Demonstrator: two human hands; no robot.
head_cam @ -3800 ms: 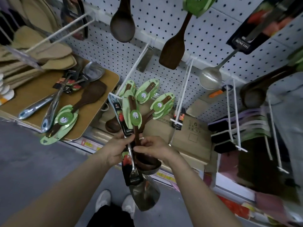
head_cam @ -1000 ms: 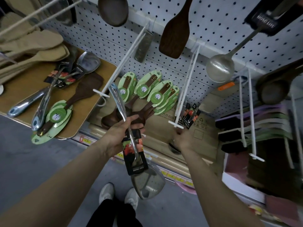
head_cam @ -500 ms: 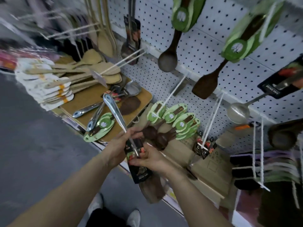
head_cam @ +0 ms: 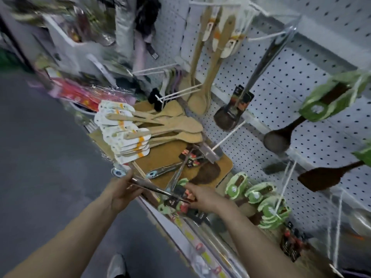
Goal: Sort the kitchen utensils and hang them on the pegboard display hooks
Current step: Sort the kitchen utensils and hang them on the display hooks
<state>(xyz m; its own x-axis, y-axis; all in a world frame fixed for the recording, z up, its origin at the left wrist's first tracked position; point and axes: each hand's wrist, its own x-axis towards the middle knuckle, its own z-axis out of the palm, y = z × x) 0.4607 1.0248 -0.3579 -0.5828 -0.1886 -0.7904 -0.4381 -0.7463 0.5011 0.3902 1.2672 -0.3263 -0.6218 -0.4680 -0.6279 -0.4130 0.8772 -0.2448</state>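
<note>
My left hand point(head_cam: 120, 191) grips the handle end of a steel spatula point(head_cam: 152, 188) with a black card label. My right hand point(head_cam: 202, 197) holds the same spatula at its label end, just over the shelf's front edge. On the brown board point(head_cam: 166, 151) lie more steel utensils point(head_cam: 166, 169), a dark wooden spatula point(head_cam: 206, 171) and a stack of light wooden spatulas point(head_cam: 160, 125). Green-carded dark spoons point(head_cam: 259, 199) lie to the right. The white pegboard point(head_cam: 281, 81) carries hooks point(head_cam: 226, 137), some with hung utensils. The picture is blurred.
Light wooden spoons point(head_cam: 202, 81) hang at the top middle, a steel ladle with black card point(head_cam: 230, 115) below them. Dark spoon point(head_cam: 279, 137) and dark spatula point(head_cam: 329, 173) hang at right. Packaged goods point(head_cam: 84, 93) crowd the left. Grey floor point(head_cam: 40, 157) and my shoe point(head_cam: 118, 265) show below.
My view has swung left and up along the display. The steel spatula has tipped from upright to nearly level, and both hands now hold it over the board's near edge.
</note>
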